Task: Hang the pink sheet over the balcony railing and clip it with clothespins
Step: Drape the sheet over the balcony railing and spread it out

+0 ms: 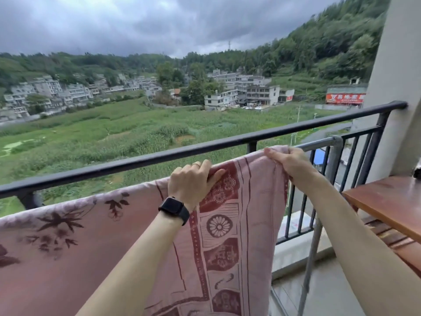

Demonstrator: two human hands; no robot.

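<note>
The pink sheet (95,242), printed with dark red flowers and a patterned border, hangs draped over a grey metal bar (319,143) just inside the black balcony railing (136,161). It stretches from the left edge of view to near the bar's right end. My left hand (193,180), with a ring and a black watch on the wrist, grips the sheet's top fold. My right hand (289,159) pinches the top edge near the sheet's right corner. No clothespins are visible.
A wooden table (391,201) stands at the right, close to my right forearm. A pale wall column (391,92) rises behind it, where the railing ends. The grey bar's upright leg (312,258) drops to the tiled floor. Fields and buildings lie far below.
</note>
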